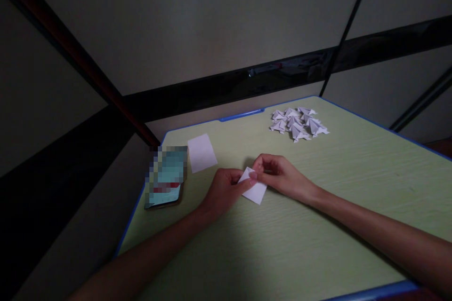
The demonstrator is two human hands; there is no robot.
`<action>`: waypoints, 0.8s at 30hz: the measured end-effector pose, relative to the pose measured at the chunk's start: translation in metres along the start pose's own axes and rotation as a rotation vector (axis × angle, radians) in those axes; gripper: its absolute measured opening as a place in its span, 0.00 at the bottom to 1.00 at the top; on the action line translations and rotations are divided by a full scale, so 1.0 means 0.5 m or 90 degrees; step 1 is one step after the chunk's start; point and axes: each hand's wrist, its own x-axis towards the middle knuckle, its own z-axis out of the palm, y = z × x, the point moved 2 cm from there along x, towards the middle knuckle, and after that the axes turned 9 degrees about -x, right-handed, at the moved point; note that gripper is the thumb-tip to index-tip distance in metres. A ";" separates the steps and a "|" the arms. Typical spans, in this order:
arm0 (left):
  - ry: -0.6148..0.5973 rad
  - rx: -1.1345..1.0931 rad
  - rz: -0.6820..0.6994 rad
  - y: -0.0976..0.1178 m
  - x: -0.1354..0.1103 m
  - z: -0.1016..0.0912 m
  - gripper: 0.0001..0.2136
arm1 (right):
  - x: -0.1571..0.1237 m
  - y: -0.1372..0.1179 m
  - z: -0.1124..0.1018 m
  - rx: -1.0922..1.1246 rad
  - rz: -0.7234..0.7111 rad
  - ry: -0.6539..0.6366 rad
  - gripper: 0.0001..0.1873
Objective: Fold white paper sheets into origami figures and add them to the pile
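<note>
Between both hands, just above or on the table, is a small folded piece of white paper [258,193] with a pointed top. My left hand [226,189] grips its left side, the thumb lying across the front. On the upper right edge, my right hand [277,173] pinches the paper with thumb and fingers, and the two thumbs meet near its top. The fingers behind the paper are partly hidden. Left of the hands a flat white sheet of paper [202,153] lies on the table.
Several folded white paper figures [296,124] sit grouped at the back right of the pale green table [339,178], which has a blue edge. A phone [165,181], partly blurred out, lies at the left edge. Behind the table stands a panelled surface [219,33] with a dark glossy band.
</note>
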 end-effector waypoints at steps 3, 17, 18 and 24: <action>-0.012 0.005 0.004 -0.001 -0.001 -0.001 0.13 | -0.002 0.001 0.002 -0.027 0.007 -0.050 0.11; -0.065 -0.015 -0.034 -0.002 0.001 0.003 0.10 | -0.008 -0.001 0.004 -0.014 0.012 -0.084 0.17; -0.059 -0.028 -0.035 -0.004 0.001 0.003 0.10 | -0.008 -0.001 0.004 -0.005 0.009 -0.088 0.17; 0.057 -0.110 0.015 -0.003 0.000 -0.003 0.09 | -0.010 -0.004 0.011 -0.015 -0.012 -0.088 0.12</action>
